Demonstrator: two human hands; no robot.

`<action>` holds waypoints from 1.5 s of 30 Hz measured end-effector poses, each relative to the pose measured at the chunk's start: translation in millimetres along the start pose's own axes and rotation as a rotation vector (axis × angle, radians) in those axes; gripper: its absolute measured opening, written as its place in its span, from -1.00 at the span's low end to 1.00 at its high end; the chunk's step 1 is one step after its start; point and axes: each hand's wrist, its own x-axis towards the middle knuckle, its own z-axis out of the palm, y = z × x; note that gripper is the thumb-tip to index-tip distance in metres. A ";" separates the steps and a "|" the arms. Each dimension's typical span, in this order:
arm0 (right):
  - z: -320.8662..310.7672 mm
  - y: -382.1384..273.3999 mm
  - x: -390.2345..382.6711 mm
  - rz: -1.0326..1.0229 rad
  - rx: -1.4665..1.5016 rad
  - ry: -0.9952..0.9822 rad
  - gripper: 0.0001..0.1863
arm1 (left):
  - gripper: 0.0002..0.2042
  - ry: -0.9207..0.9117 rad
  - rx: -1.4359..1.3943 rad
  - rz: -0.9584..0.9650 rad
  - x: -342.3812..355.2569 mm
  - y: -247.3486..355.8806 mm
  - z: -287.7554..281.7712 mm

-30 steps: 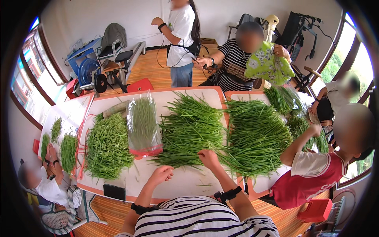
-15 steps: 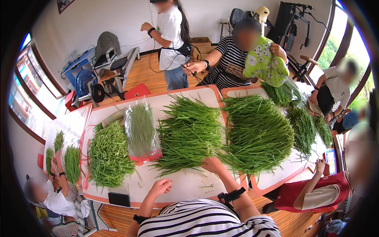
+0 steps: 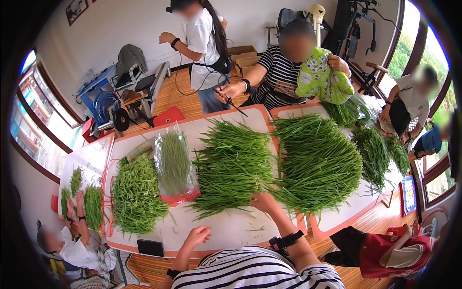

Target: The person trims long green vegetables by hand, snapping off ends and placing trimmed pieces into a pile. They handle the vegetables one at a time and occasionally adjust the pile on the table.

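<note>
Orange-edged table (image 3: 231, 225) bears chive-like stalks (image 3: 233, 166), left hand (image 3: 198, 236) curled narrow, right hand (image 3: 263, 202) at their edge, hold undeterminable; light pinching advised.

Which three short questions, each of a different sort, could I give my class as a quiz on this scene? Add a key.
1. True or false: the wearer's right hand is by the lower right corner of the central pile of long greens.
2. What lies directly left of that pile? A) a floral cloth B) a clear bag of greens C) a cardboard box
3. What colour edges the white tabletop?
Key: 1 true; 2 B; 3 orange.
</note>
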 end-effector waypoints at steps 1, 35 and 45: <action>1.9 1.3 -0.2 -0.016 -0.006 0.003 -0.71 | -0.69 0.005 -0.004 -0.016 -1.6 -0.3 -0.2; 11.6 85.9 -20.4 1.046 1.336 0.235 -0.71 | -0.46 -0.086 -0.276 0.338 154.9 262.9 9.8; 8.8 79.8 -12.7 1.088 1.312 0.302 -0.67 | -0.63 -0.210 -0.291 0.459 229.9 337.3 73.8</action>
